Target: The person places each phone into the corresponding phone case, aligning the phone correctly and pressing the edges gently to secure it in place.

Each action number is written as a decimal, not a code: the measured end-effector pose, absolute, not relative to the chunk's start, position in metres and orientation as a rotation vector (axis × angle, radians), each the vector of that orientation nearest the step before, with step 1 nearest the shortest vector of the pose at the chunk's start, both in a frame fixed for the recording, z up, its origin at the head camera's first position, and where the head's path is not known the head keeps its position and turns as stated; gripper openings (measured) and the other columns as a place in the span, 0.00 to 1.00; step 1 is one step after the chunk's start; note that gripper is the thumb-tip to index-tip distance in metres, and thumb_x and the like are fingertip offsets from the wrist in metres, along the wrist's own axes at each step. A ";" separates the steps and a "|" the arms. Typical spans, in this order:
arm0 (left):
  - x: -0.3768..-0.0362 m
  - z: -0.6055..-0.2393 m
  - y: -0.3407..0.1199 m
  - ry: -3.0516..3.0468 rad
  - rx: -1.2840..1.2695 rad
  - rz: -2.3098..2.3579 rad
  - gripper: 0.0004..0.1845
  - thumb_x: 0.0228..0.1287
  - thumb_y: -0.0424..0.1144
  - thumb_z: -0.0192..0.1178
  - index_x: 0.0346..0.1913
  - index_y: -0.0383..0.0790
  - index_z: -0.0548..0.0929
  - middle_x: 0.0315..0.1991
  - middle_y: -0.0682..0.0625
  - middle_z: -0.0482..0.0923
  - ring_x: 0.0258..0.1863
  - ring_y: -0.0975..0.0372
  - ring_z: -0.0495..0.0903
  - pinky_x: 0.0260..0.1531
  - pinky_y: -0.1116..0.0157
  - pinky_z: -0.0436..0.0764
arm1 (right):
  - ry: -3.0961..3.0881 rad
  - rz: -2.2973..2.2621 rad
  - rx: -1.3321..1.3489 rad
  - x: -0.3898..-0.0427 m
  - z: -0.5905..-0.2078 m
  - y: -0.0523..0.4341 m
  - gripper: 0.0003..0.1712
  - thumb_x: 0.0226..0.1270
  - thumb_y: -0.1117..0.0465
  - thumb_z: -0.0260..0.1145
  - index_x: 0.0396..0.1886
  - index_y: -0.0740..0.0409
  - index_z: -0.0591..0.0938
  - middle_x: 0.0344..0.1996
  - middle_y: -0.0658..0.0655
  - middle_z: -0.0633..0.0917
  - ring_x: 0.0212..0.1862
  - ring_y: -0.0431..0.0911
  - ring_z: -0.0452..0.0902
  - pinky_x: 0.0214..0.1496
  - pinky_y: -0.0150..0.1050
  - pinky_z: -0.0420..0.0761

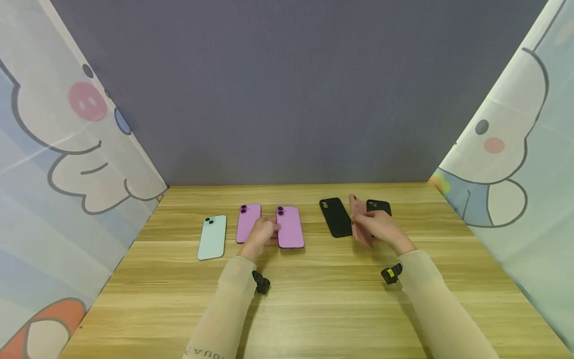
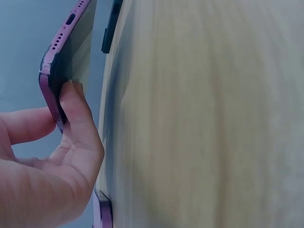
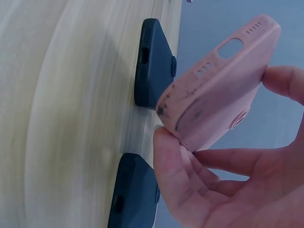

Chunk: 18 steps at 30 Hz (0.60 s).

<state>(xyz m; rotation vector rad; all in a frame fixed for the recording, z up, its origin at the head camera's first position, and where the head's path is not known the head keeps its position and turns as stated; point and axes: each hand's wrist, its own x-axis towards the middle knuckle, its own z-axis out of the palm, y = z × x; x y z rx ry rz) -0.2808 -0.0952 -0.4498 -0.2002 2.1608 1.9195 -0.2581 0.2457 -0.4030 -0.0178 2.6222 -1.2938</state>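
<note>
Purple phone is tilting above the table at its port end, screen facing down; whether its camera end is touching, the views are not showing clearly. Your left hand is pinching it by its left edge, fingers closed on both faces. Your right hand is clamping a pink case by its sides, tilted and raised, between a left black case and a right black case.

You are supporting the phone along only 1 edge, so a loosening pinch could be letting its free side swing down and knock the table. If you are squeezing the case too hard, it could be bowing and slipping from your fingertips. The left black case is lying close by, so a careless dip of your right wrist could be catching it. Another purple phone is lying just beside your left hand; brushing it could be shifting it towards the pale phone.
</note>
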 end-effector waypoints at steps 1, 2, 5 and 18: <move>-0.281 -0.450 -0.096 2.161 -0.208 1.920 0.21 0.70 0.30 0.53 0.62 0.24 0.71 0.41 0.42 0.76 0.35 0.55 0.78 0.39 0.60 0.83 | 2.617 -1.301 -0.022 -0.258 -0.403 0.246 0.38 0.72 0.33 0.58 0.56 0.65 0.80 0.41 0.61 0.84 0.36 0.50 0.81 0.41 0.48 0.84; -0.281 -0.450 -0.096 2.159 -0.214 1.923 0.21 0.69 0.30 0.53 0.62 0.24 0.72 0.41 0.42 0.75 0.35 0.55 0.78 0.39 0.60 0.83 | 2.618 -1.304 -0.025 -0.258 -0.403 0.245 0.38 0.72 0.33 0.58 0.56 0.64 0.80 0.41 0.60 0.84 0.36 0.50 0.81 0.41 0.48 0.84; -0.281 -0.450 -0.097 2.159 -0.216 1.924 0.21 0.69 0.30 0.53 0.62 0.24 0.72 0.41 0.42 0.76 0.35 0.55 0.78 0.39 0.60 0.83 | 2.612 -1.318 -0.037 -0.258 -0.403 0.245 0.38 0.72 0.32 0.58 0.55 0.64 0.80 0.38 0.60 0.84 0.36 0.50 0.81 0.41 0.48 0.84; -0.281 -0.445 -0.098 2.128 -0.183 1.941 0.16 0.71 0.30 0.53 0.58 0.26 0.73 0.39 0.42 0.76 0.36 0.55 0.79 0.42 0.59 0.83 | 2.571 -1.384 -0.046 -0.261 -0.402 0.236 0.39 0.72 0.33 0.59 0.62 0.63 0.79 0.50 0.62 0.85 0.42 0.49 0.83 0.43 0.47 0.85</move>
